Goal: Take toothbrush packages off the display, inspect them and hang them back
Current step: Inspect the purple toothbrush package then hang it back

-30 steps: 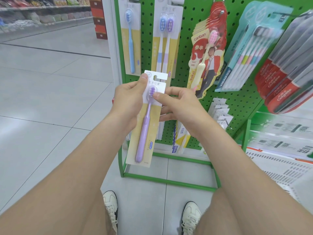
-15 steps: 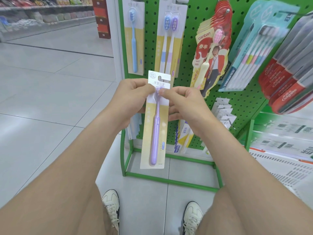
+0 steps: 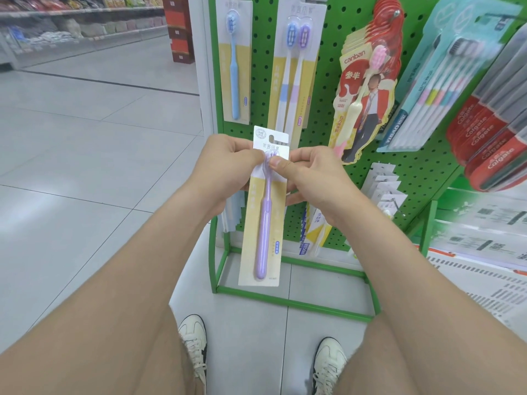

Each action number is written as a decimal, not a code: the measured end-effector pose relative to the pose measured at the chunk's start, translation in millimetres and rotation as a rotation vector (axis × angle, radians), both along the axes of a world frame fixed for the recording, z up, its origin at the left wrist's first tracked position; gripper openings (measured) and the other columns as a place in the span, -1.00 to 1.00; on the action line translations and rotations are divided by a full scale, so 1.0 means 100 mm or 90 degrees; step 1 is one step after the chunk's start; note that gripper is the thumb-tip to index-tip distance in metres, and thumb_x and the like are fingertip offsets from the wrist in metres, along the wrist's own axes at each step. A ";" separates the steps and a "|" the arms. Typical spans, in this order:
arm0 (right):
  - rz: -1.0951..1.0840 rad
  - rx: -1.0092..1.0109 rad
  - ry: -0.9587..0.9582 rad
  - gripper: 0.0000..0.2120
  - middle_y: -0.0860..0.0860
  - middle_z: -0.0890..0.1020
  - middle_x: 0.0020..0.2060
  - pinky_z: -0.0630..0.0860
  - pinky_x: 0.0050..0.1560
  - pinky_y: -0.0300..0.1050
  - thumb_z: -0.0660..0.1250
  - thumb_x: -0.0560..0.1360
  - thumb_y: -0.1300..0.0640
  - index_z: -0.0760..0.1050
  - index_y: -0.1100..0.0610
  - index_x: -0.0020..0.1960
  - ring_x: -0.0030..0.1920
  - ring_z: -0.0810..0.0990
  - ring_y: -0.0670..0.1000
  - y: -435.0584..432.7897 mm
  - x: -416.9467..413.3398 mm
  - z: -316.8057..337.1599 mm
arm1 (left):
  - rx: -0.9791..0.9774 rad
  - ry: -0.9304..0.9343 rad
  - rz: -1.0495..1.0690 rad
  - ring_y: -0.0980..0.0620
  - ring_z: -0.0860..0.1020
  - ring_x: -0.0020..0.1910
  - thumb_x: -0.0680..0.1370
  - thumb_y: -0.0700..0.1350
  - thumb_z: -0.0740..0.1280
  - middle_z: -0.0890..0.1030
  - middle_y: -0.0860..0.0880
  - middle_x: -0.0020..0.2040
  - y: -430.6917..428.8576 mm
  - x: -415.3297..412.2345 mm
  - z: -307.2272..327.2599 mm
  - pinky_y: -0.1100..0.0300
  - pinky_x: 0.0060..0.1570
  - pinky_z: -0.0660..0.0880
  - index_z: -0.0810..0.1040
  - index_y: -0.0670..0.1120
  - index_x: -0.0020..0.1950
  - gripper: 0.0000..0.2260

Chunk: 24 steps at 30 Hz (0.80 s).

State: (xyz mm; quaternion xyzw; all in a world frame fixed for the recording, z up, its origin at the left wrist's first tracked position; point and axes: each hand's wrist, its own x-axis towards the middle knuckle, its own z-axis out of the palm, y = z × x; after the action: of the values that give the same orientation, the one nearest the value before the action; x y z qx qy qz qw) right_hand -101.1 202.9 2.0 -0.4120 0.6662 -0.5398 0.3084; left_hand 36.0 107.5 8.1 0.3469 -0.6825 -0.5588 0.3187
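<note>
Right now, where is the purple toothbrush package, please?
The purple toothbrush package is central in the head view, pinched near its top by the left hand and right hand, below the twin-brush pack.

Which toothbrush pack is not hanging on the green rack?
The purple toothbrush pack, held between the left hand and right hand; the others hang on the rack.

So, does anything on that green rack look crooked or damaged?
No damage shows. The red canban packs hang fanned out and tilted on their hook, unlike the straight blue toothbrush pack; the wide lens may exaggerate it.
</note>
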 end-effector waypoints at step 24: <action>0.038 -0.005 0.123 -0.82 0.05 0.78 -0.18 0.73 0.03 0.15 0.58 0.48 0.09 0.71 -0.02 0.08 -0.15 0.79 0.08 -0.04 0.13 -0.10 | 0.255 0.159 0.107 -0.15 0.79 -0.11 0.66 -0.19 0.22 0.75 -0.26 0.06 -0.06 0.09 0.10 0.01 -0.07 0.74 0.63 -0.27 0.18 -0.75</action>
State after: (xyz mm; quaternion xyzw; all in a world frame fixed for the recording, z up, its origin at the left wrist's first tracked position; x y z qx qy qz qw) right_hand -87.6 199.1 -8.4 -0.4832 0.6781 -0.4906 0.2569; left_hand 44.8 101.2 18.3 0.3870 -0.4824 -0.6930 0.3706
